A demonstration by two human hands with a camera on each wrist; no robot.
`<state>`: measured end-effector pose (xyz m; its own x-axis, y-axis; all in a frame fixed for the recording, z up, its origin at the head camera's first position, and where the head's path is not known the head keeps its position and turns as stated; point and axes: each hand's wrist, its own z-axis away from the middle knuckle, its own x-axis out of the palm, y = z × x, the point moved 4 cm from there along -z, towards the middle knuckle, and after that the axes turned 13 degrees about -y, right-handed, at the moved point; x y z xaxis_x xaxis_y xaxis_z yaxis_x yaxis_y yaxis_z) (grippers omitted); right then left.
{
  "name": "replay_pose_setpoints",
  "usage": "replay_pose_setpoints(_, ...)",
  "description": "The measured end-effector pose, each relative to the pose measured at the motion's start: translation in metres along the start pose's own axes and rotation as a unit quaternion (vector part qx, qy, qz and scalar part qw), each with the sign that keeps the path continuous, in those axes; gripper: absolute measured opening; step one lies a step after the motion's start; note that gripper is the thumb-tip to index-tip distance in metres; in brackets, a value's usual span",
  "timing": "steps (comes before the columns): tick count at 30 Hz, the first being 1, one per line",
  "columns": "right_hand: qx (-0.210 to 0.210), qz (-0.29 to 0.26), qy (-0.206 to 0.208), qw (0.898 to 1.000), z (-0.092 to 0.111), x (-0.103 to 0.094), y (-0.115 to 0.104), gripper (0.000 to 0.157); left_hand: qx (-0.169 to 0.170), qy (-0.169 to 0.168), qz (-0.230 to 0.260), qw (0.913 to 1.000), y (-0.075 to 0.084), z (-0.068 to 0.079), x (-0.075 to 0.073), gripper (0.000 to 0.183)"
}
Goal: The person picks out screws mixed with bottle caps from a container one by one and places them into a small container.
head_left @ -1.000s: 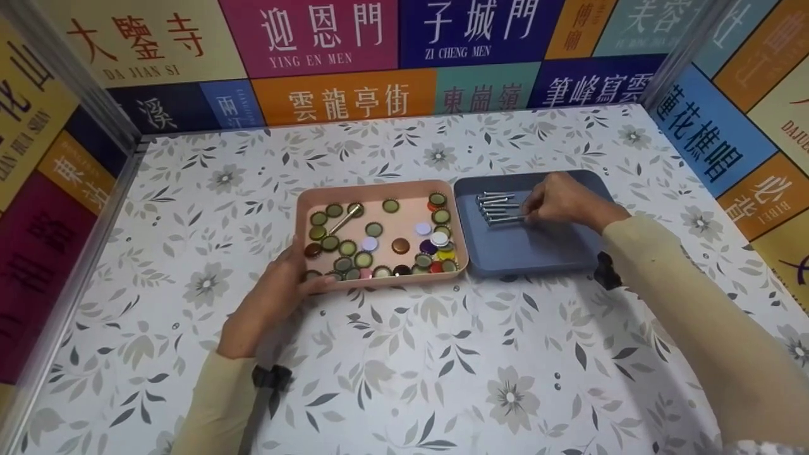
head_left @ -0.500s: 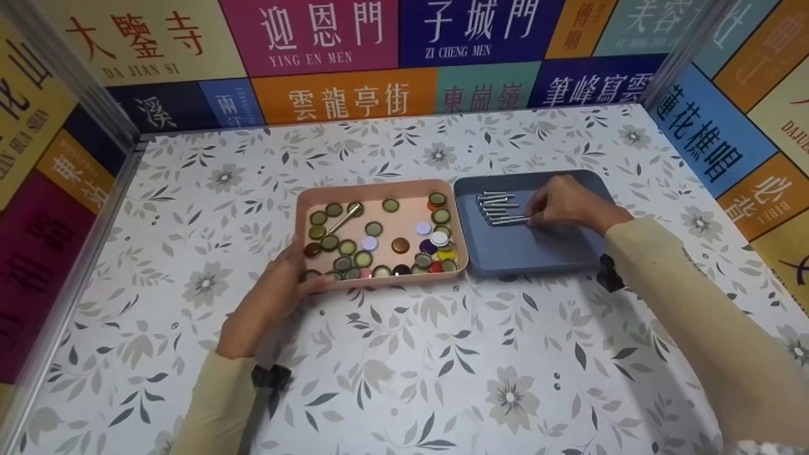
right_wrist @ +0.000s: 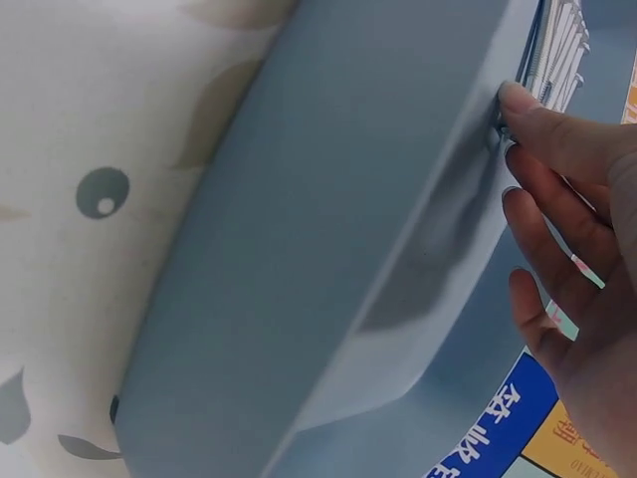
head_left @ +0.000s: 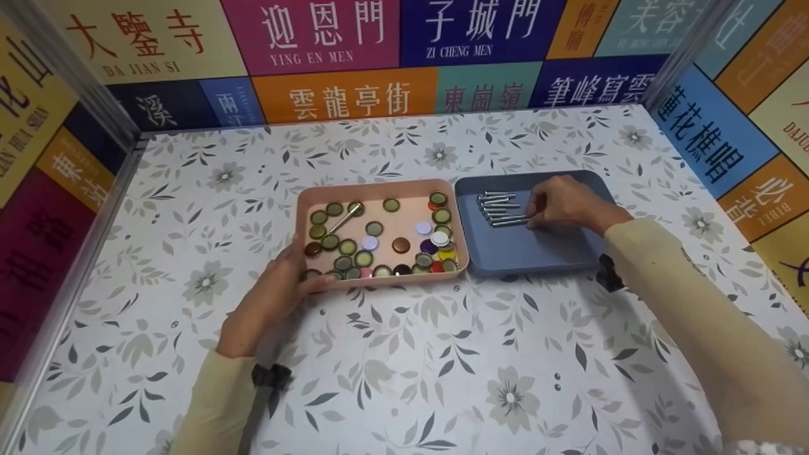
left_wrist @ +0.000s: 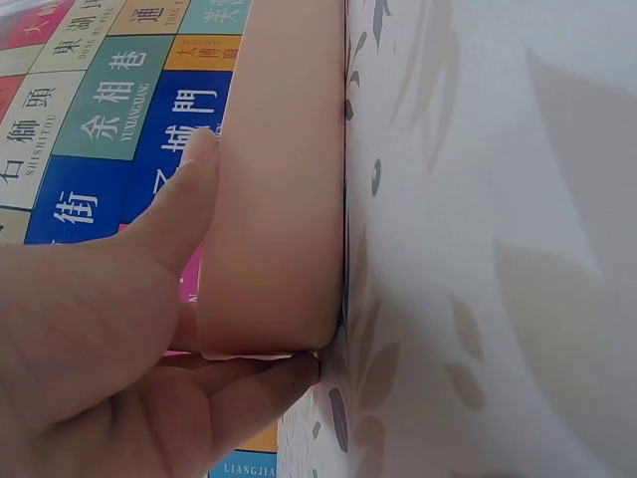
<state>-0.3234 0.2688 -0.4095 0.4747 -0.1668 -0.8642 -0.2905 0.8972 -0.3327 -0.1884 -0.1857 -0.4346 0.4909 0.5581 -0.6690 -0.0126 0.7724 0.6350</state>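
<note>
In the head view my left hand [head_left: 272, 297] holds the left end of a pink tray [head_left: 379, 187], its thumb at the front rim. The left wrist view shows the thumb over the tray's rim and the fingers against its end wall. Bottle caps [head_left: 401, 244] of several colours lie in this tray, with one silver screw [head_left: 344, 218] slanting across them. My right hand [head_left: 565, 202] is over the blue-grey tray [head_left: 524, 268] and pinches the end of the nearest screw [head_left: 509, 221] between thumb and index finger. Several more screws [head_left: 496, 201] lie side by side there, heads to the left.
Both trays stand side by side, touching, on a table [head_left: 404, 366] covered with a floral cloth. Panels with large lettering [head_left: 347, 95] close off the back and both sides.
My right hand has shifted slightly to the right, showing more of the nearest screw's end. The left hand and both trays stay in place.
</note>
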Motion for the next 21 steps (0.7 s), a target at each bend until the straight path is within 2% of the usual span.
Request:
replay_pose_setpoints(4, 0.007, -0.004, 0.002, 1.000, -0.002, 0.002, 0.001, 0.018, -0.003, -0.001, -0.006, 1.0000, -0.001, 0.000, 0.000, 0.100)
replay_pose_setpoints(9, 0.011, 0.017, 0.005, 1.000, -0.003, 0.004, 0.000, 0.022, 0.015, 0.010, 0.007, 0.9998, -0.002, 0.001, 0.000, 0.098)
replay_pose_setpoints(14, 0.022, 0.030, 0.008, 0.999, -0.002, 0.002, -0.003, 0.026, 0.017, 0.011, 0.010, 0.9997, -0.002, 0.000, 0.001, 0.096)
replay_pose_setpoints(21, 0.006, 0.004, 0.009, 1.000, -0.005, -0.002, -0.011, 0.025, 0.025, 0.014, 0.014, 0.9995, 0.000, 0.001, 0.000, 0.097)
